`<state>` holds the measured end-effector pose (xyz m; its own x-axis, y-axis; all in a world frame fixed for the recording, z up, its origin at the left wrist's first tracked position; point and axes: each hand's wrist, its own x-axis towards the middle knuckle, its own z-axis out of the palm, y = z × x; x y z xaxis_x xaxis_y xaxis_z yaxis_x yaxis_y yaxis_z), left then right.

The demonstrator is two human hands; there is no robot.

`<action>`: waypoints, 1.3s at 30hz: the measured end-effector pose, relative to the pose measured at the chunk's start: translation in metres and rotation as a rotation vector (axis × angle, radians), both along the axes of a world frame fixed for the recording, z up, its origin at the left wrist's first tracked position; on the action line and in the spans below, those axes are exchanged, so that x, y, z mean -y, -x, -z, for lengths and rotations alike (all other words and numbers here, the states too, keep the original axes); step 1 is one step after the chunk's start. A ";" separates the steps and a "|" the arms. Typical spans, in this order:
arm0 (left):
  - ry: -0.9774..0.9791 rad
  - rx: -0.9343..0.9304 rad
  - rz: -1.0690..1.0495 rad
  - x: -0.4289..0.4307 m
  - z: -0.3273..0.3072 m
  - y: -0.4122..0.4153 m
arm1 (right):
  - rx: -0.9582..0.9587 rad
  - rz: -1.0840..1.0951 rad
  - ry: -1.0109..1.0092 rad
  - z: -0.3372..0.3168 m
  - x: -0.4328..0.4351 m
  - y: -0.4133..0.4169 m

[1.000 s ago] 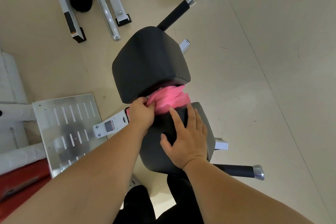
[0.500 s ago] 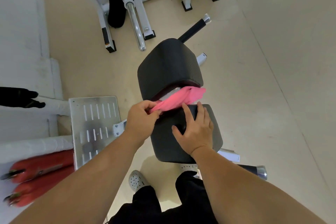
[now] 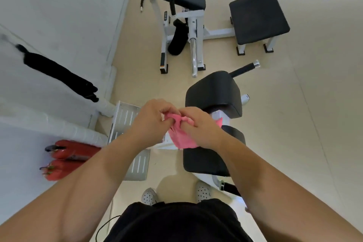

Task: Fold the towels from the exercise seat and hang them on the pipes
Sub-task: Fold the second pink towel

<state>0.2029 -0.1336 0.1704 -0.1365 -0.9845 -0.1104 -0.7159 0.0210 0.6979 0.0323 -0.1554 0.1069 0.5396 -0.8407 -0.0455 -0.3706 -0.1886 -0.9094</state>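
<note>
A pink towel (image 3: pixel 181 137) hangs bunched between my two hands, lifted off the black exercise seat (image 3: pixel 204 160). My left hand (image 3: pixel 152 117) pinches its top edge on the left. My right hand (image 3: pixel 198 125) grips the same edge just beside it, fingers curled into the cloth. The seat's black back pad (image 3: pixel 214 92) stands behind the hands. White pipes (image 3: pixel 59 125) run along the wall at the left, and a black towel (image 3: pixel 59 73) hangs over the upper one.
Two red fire extinguishers (image 3: pixel 68 158) lie by the wall at the left. A metal footplate (image 3: pixel 127 124) sits under my left arm. A white weight bench (image 3: pixel 176 15) and a black stool (image 3: pixel 258 15) stand further back. My shoes (image 3: pixel 149 196) are on the beige floor.
The pink towel has come out from between the seat pads and now hangs in the air. My right hand left the seat and took hold of the towel. The view tilted up.
</note>
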 end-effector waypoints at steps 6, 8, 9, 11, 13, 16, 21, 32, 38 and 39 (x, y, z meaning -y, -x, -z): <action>-0.026 -0.279 -0.232 -0.040 -0.048 -0.051 | 0.055 -0.157 -0.024 -0.054 -0.007 -0.040; -0.036 -0.366 -0.268 -0.054 -0.060 -0.068 | 0.102 -0.188 -0.014 -0.071 -0.010 -0.058; -0.038 -0.402 -0.280 -0.062 -0.063 -0.077 | 0.131 -0.209 -0.018 -0.079 -0.014 -0.067; -0.035 -0.476 -0.317 -0.077 -0.069 -0.094 | 0.204 -0.252 -0.034 -0.094 -0.021 -0.086; -0.013 -0.555 -0.364 -0.090 -0.071 -0.110 | 0.228 -0.294 -0.025 -0.106 -0.026 -0.106; 0.027 -0.615 -0.414 -0.106 -0.071 -0.138 | 0.191 -0.372 0.014 -0.115 -0.032 -0.137; 0.040 -0.638 -0.477 -0.125 -0.060 -0.195 | 0.056 -0.373 0.135 -0.110 -0.038 -0.196; -0.207 -0.443 -0.552 -0.168 -0.027 -0.370 | -0.300 -0.265 0.332 -0.082 -0.053 -0.323; -0.068 -0.372 -0.691 -0.192 -0.009 -0.443 | -0.658 -0.483 0.407 -0.053 -0.072 -0.366; -0.042 -0.355 -0.738 -0.192 -0.006 -0.450 | -0.629 -0.482 0.404 -0.049 -0.076 -0.373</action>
<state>0.6529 0.0581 0.1769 0.5113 -0.8303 -0.2217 -0.2712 -0.4006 0.8752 0.4053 -0.0796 0.1556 0.8141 -0.5445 -0.2020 -0.5765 -0.7153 -0.3949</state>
